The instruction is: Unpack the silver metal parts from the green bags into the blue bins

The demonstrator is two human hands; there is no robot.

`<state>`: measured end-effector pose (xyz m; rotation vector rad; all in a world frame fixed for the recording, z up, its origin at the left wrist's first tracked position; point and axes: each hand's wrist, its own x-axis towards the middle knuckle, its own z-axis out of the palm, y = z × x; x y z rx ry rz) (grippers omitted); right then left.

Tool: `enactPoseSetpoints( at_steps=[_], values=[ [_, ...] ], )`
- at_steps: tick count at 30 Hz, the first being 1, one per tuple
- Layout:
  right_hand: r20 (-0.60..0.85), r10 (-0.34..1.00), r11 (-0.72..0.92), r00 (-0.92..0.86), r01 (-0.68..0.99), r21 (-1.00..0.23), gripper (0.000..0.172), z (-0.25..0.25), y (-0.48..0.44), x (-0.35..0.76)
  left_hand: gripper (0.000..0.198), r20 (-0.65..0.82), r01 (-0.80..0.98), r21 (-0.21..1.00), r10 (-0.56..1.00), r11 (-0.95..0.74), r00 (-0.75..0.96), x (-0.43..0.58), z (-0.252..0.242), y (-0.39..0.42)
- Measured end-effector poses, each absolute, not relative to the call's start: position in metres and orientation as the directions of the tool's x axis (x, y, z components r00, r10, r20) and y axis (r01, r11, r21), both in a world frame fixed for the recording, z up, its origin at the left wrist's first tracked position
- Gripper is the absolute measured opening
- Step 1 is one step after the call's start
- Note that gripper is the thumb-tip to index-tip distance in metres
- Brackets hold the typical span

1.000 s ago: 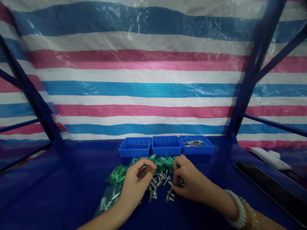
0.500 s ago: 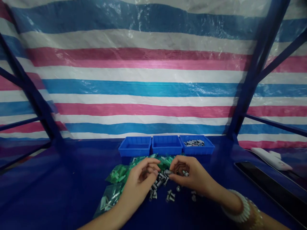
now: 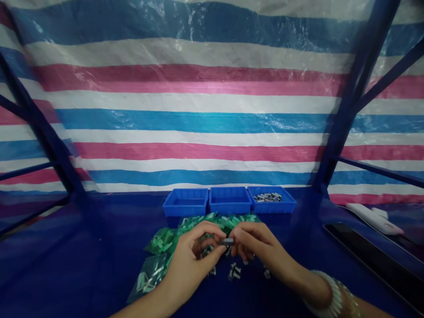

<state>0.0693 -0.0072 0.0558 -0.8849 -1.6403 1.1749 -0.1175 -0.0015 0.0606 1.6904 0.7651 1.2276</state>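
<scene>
A small silver metal cylinder [image 3: 226, 241] lies level between my two hands, above a pile of like metal pieces. My left hand [image 3: 198, 256] pinches one end of it between thumb and fingers. My right hand [image 3: 256, 245] is closed at the other end, fingertips touching or nearly touching the cylinder; what else its curled fingers hold is hidden. Under and around the hands lie short silver screw-like pieces [image 3: 234, 271], partly covered by my fingers. Green-tinted clear plastic bags [image 3: 162, 240] of small parts lie behind and left of my left hand.
Three blue bins stand in a row: a left bin [image 3: 186, 210], a middle bin [image 3: 229, 207], and a right bin [image 3: 289, 206] with metal pieces [image 3: 267, 197]. A dark flat slab [image 3: 367, 260] and a white power strip [image 3: 374, 219] lie right. Blue frame posts [image 3: 341, 115] flank the table.
My right hand has turned and moved slightly left. My left hand, earlier without a visible piece, now pinches the cylinder that was at my right fingertips.
</scene>
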Motion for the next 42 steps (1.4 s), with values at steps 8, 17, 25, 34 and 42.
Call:
enactPoseSetpoints(
  at_steps=[8,17,25,34,42],
  values=[
    [0.267,0.91,0.272,-0.317,-0.031,-0.962,0.024,0.047,-0.001,0.068,0.022,0.389,-0.008,0.908,0.838,-0.418,0.382,-0.118,0.057,-0.002],
    [0.601,0.76,0.408,0.249,0.537,-0.738,0.026,0.065,0.062,0.151,0.015,0.398,0.085,0.894,0.867,-0.44,0.301,-0.124,0.054,0.008],
    [0.668,0.744,0.527,-0.018,0.63,-0.57,0.018,0.045,0.045,0.115,0.015,0.429,0.159,0.878,0.889,-0.452,0.156,-0.129,0.065,0.014],
    [0.45,0.724,0.661,-0.523,0.714,-0.232,0.008,0.035,0.0,0.05,0.014,0.459,0.149,0.868,0.879,-0.474,0.127,-0.128,0.062,0.018],
    [0.425,0.718,0.66,-0.551,0.732,-0.168,0.005,0.032,0.007,0.052,0.015,0.449,0.138,0.868,0.872,-0.478,0.197,-0.127,0.057,0.014]
  ],
)
